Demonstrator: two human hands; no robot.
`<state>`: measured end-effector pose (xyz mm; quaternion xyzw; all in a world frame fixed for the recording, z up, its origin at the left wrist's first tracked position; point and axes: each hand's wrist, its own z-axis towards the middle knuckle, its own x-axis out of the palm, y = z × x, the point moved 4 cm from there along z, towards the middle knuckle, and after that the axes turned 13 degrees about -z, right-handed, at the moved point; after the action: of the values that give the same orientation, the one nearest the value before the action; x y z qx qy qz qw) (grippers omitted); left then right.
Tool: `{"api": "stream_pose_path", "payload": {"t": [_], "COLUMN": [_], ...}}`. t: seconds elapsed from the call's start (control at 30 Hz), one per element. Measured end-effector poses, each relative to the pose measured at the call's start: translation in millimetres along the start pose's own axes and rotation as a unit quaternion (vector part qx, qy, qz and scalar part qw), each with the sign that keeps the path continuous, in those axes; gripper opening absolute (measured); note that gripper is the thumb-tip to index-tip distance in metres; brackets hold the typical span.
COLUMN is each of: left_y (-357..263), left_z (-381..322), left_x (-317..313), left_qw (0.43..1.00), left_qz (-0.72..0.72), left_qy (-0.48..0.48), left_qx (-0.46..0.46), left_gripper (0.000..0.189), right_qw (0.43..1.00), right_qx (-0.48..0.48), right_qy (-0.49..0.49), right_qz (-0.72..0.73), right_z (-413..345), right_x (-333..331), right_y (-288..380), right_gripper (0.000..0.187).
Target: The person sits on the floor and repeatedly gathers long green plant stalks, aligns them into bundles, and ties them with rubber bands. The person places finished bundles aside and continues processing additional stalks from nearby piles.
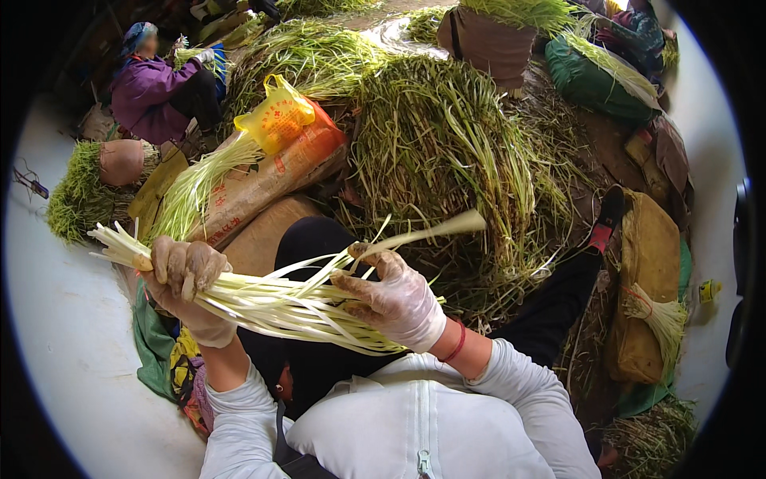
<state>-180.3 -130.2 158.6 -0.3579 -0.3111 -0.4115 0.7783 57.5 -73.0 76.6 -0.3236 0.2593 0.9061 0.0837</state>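
Note:
My left hand (187, 281), in a soiled translucent glove, is closed around a bundle of long pale stalks (281, 302) near their thick white ends. The bundle slants across my lap, its far part running under my right hand (389, 293). That gloved hand has its fingers partly spread at the bundle, and its thumb and forefinger pinch a pale leaf strip (431, 230) that is blurred at its tip. Beyond my knees lies a big heap of green and brownish leafy stalks (443, 155). Trimmed pale stalks (203, 182) rest against a long printed sack (269, 173).
A yellow plastic bag (278, 117) sits on the sack. A tied bundle (655, 311) lies on a yellowish pad (646, 281) at the right. A person in purple (149, 90) sits at the upper left, another person (637, 36) at the upper right. White walls flank both sides.

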Motion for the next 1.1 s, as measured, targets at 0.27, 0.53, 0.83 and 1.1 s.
{"api": "stream_pose_path", "payload": {"t": [0.27, 0.53, 0.83, 1.1], "left_y": [1, 5, 16, 9], "left_z": [-4, -10, -16, -13], "left_x": [12, 17, 14, -4], "left_qw": [1.0, 1.0, 0.999, 0.998], "left_qz": [-0.011, -0.023, -0.018, -0.051], "left_qy": [0.012, 0.012, -0.008, -0.012], "left_qx": [-0.002, 0.003, -0.03, -0.039], "left_gripper": [0.034, 0.035, 0.034, 0.029], "right_qw": [0.999, 0.997, 0.991, 0.963], "right_qx": [0.005, -0.066, -0.029, 0.125], "right_qy": [0.031, 0.023, -0.104, -0.112], "right_qz": [0.013, 0.028, -0.082, -0.209], "right_z": [1, 4, 10, -14], "right_x": [-1, 7, -2, -30], "right_y": [12, 23, -4, -105], "right_gripper": [0.039, 0.024, 0.032, 0.019]}}
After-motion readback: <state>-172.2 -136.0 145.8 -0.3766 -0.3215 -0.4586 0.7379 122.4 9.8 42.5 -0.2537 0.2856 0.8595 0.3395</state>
